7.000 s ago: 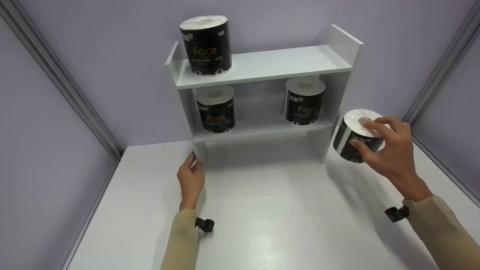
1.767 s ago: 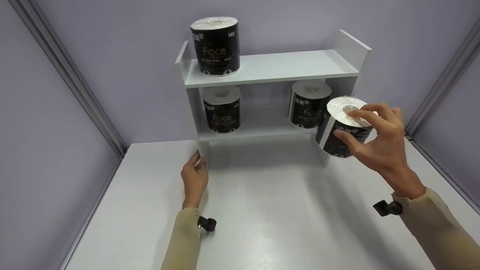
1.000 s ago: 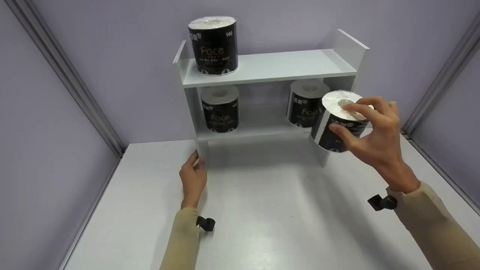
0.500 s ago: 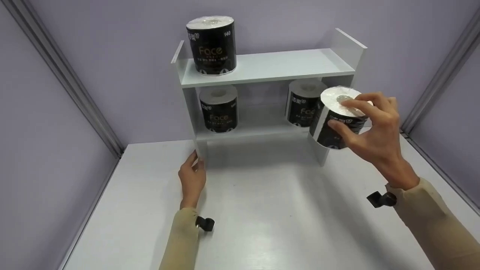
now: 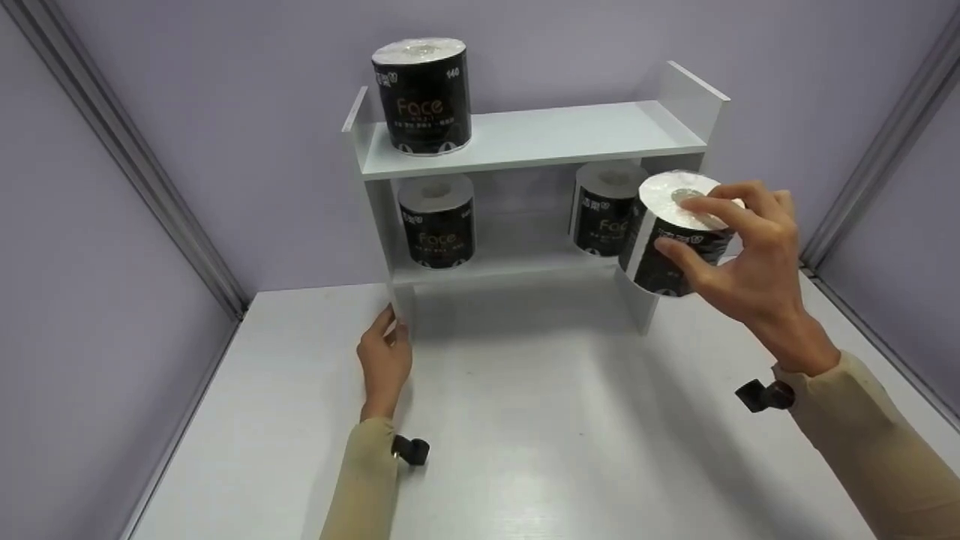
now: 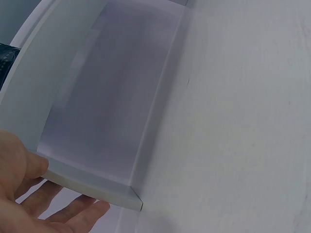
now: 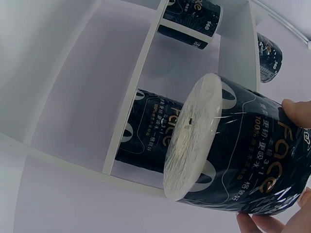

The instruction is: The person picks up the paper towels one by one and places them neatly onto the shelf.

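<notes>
My right hand (image 5: 757, 262) grips a black-wrapped toilet paper roll (image 5: 667, 255) off the table, in front of the shelf's right side. Its thumb presses the wrapper and the other fingers reach over the white top. In the right wrist view the held roll (image 7: 252, 150) is tilted, its flat white end facing the shelf. My left hand (image 5: 386, 367) pinches the lower left side panel of the white shelf (image 5: 577, 139); the left wrist view has the thumb on one face of the panel (image 6: 97, 187) and fingers on the other.
One roll (image 5: 422, 97) stands on the top board at left. On the middle board stand a left roll (image 5: 439, 225) and a right roll (image 5: 600, 217), the latter partly hidden by the held one. The white table (image 5: 510, 450) meets lilac walls (image 5: 150, 187).
Seven seconds ago the held roll was farther right, beside the shelf. It has moved left and up, then only slightly in the last half second. The left hand stays on the panel.
</notes>
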A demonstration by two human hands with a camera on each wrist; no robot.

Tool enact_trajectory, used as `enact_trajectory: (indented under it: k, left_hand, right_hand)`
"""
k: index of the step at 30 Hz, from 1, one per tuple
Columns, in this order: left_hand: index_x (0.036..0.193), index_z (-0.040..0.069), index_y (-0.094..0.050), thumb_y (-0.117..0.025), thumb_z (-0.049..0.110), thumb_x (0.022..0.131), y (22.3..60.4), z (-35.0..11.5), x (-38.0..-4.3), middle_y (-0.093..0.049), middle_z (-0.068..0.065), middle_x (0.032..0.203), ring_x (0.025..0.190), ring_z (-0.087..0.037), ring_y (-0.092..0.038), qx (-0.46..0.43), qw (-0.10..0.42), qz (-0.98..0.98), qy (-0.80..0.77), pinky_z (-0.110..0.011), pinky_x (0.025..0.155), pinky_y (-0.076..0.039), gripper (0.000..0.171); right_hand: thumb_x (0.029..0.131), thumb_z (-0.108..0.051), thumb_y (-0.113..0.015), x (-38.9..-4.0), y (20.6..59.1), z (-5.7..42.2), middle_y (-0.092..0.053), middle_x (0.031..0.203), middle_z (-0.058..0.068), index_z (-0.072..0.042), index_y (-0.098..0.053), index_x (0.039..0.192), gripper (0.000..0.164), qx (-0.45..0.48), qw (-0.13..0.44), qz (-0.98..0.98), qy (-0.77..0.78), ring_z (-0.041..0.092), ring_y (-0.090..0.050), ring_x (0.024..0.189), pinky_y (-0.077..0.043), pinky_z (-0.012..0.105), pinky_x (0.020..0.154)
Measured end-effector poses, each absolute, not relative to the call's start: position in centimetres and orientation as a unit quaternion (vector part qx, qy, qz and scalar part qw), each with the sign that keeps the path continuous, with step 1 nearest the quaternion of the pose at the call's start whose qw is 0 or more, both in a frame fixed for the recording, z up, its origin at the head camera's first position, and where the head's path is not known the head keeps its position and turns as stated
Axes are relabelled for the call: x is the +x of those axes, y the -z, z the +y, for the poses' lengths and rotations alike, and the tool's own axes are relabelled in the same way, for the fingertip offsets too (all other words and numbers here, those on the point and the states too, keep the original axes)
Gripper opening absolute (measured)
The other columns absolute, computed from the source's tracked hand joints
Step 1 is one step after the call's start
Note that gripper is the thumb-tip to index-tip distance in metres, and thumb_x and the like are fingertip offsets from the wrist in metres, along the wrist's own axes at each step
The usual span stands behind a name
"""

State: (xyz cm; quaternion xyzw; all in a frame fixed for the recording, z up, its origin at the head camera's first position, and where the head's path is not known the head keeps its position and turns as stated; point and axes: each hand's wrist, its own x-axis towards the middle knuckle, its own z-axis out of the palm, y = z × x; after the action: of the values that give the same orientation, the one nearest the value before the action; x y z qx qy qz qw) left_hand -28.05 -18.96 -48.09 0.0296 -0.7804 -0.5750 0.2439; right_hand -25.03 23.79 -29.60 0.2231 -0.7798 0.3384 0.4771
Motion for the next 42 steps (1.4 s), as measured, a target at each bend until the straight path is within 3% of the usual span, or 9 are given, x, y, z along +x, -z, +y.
enact_trajectory:
  k: [19,26,35,42]
  left_hand:
    - [0.152,-0.006,-0.053,-0.056,0.005,0.108,48.2,-19.0,-28.1,-0.057,-0.027,0.153,0.130,-0.044,-0.066,0.027,0.244,-0.778,0.578,-0.051,0.105,-0.059,0.045]
    - [0.151,-0.006,-0.054,-0.056,0.004,0.108,48.1,-19.0,-28.1,-0.057,-0.027,0.153,0.130,-0.045,-0.066,0.027,0.247,-0.777,0.579,-0.050,0.106,-0.058,0.044]
    - [0.152,-0.004,-0.054,-0.056,0.006,0.108,48.0,-19.1,-28.1,-0.057,-0.026,0.154,0.130,-0.045,-0.066,0.031,0.242,-0.779,0.578,-0.050,0.106,-0.059,0.045]
    - [0.153,-0.005,-0.053,-0.056,0.006,0.108,48.0,-19.1,-28.0,-0.056,-0.026,0.155,0.130,-0.044,-0.066,0.028,0.243,-0.783,0.572,-0.050,0.105,-0.059,0.046]
  right_hand:
    - [0.068,-0.017,-0.098,-25.5,28.7,23.1,-0.069,0.102,0.015,-0.011,-0.085,0.108,0.043,0.219,0.475,-0.777,-0.350,0.004,-0.039,0.097,-0.025,0.030,0.089]
    - [0.076,-0.022,-0.095,-25.4,28.2,22.9,-0.069,0.105,0.019,-0.008,-0.083,0.114,0.042,0.233,0.464,-0.786,-0.335,0.003,-0.037,0.098,-0.024,0.030,0.087]
    - [0.070,-0.021,-0.097,-25.6,27.7,22.5,-0.069,0.103,0.014,-0.011,-0.085,0.110,0.043,0.211,0.471,-0.783,-0.347,0.003,-0.037,0.096,-0.023,0.029,0.086]
    - [0.074,-0.023,-0.095,-25.5,27.2,22.3,-0.069,0.105,0.017,-0.010,-0.084,0.112,0.041,0.218,0.467,-0.789,-0.335,0.003,-0.037,0.097,-0.024,0.030,0.084]
